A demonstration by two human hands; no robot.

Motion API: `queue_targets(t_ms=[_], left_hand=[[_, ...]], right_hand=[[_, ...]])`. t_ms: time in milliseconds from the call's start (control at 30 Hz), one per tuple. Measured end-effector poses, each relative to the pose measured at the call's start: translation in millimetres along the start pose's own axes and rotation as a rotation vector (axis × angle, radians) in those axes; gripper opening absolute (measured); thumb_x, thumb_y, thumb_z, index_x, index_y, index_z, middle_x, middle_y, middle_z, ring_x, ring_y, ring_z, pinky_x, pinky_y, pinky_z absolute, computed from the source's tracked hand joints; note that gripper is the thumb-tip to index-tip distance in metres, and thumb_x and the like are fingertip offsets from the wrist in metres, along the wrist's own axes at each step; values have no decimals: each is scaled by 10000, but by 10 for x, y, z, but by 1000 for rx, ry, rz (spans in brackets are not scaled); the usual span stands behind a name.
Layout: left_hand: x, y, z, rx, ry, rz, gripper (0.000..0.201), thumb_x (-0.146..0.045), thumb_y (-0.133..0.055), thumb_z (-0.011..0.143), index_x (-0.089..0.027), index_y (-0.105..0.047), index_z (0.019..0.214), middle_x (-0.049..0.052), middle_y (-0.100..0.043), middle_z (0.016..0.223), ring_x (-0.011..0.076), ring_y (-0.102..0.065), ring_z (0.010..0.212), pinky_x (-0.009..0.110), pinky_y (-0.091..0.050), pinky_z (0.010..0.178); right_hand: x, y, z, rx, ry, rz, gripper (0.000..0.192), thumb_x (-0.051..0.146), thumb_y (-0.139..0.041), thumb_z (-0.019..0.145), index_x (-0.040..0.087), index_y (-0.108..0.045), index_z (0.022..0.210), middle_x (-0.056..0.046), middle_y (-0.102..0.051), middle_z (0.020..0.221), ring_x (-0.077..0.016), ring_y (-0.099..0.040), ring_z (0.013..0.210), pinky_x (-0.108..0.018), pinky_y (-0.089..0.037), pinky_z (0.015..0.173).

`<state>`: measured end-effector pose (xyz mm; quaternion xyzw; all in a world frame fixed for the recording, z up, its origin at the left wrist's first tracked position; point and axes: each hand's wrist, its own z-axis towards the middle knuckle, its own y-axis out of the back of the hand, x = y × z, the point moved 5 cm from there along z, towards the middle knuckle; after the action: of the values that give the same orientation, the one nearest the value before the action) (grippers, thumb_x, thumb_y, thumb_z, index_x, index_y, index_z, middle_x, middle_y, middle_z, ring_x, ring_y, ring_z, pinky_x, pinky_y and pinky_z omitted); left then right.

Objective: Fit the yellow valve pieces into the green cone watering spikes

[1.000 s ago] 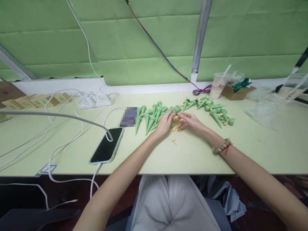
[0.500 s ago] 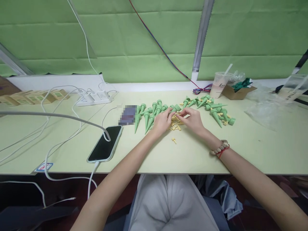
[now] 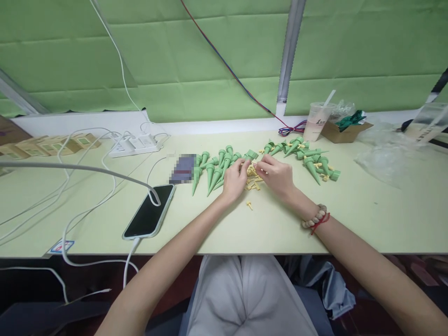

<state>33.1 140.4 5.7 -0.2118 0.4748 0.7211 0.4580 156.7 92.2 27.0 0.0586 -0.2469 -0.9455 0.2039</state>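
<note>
My left hand [image 3: 235, 181] is closed, its thumb and fingertips drawn together over a heap of small yellow plastic pegs [image 3: 257, 185]. What it grips is mostly hidden behind the fingers. Facing it, my right hand [image 3: 278, 175] pinches a small yellow peg [image 3: 254, 163] between thumb and forefinger, close to the left fingertips. Just behind my left fingers is the capped end of a green plastic spike [image 3: 251, 154]. Several more green spikes [image 3: 211, 172] lie left of the left hand. One yellow peg [image 3: 249, 205] lies alone nearer to me.
Right of my hands lies a second group of green spikes [image 3: 311, 169] mixed with yellow pegs. A drink cup [image 3: 316, 123], small cardboard box [image 3: 345, 134] and plastic bag [image 3: 380, 161] stand behind. A charging phone [image 3: 150, 212], cables and power strip [image 3: 135, 145] occupy the left.
The fingertips of both hands have shifted slightly, and my right hand has turned so its knuckles show more. The whole view has moved a little. The spikes lie as before.
</note>
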Motion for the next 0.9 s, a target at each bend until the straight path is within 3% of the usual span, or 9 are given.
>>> queue_targets(t_ms=[100,200,333,433,567,700,733,800,900], left_hand=[[166,211,86,-222,179,-61,475,-471,-218,896,-140,-557,864,18,-504,642,75,-429,567,196,-310,585],[179,410,129,-388,141,7,459,-513,-236,881,-162,-529,918,6,-487,626,74,-425,566,191,-297,588],[92,412,100,-342,90,175,448,-541,-269,864,-198,-472,1069,-4,-495,637,83,-427,553,200,-256,561],[71,351,80,-267,71,392,378,-491,-331,861,-211,-487,1061,22,-546,784,106,-485,649,212,-263,584],[133,349,87,-208,105,629,277,-387,-401,840,-225,-486,1048,49,-484,1075,138,-517,771,229,-296,593],[141,367,96,-172,90,694,276,-253,-378,838,-256,-447,1105,40,-439,1118,133,-516,784,232,-293,562],[139,364,101,-165,74,695,291,-223,-373,832,-254,-447,1112,45,-437,1114,136,-516,802,233,-294,561],[144,352,116,-149,35,690,317,-178,-365,820,-236,-457,1118,62,-440,1098,152,-509,855,240,-320,592],[148,324,142,-139,-51,691,342,-111,-358,792,-192,-493,1095,87,-454,1061,185,-475,955,281,-365,760]], right_hand=[[9,11,-44,44,-8,96,280,175,-500,831,154,-583,565,32,-542,664,-24,-398,521,-174,-184,456],[-39,7,-72,107,-182,235,162,169,-560,786,185,-629,640,42,-555,723,-20,-460,559,-168,-238,486],[-111,-56,-97,191,-397,304,82,177,-587,741,219,-637,791,48,-573,882,-32,-508,570,-189,-305,548],[-118,-139,-112,276,-423,388,223,246,-621,725,232,-620,948,19,-565,997,-43,-511,541,-213,-362,594],[-26,-183,-119,398,-353,623,313,397,-654,711,201,-625,953,-3,-590,899,-49,-473,516,-213,-381,585],[223,-249,-208,795,-184,800,362,450,-710,634,169,-647,854,31,-541,601,-59,-432,502,-184,-328,527],[259,-253,-218,825,-143,801,355,424,-722,626,165,-646,856,33,-533,612,-56,-431,516,-179,-319,527],[273,-259,-204,781,-74,745,342,408,-726,629,167,-650,859,37,-488,611,-59,-416,547,-177,-302,536],[141,-299,-171,666,-130,555,261,321,-684,705,213,-632,937,42,-472,663,-62,-410,592,-175,-278,556]])
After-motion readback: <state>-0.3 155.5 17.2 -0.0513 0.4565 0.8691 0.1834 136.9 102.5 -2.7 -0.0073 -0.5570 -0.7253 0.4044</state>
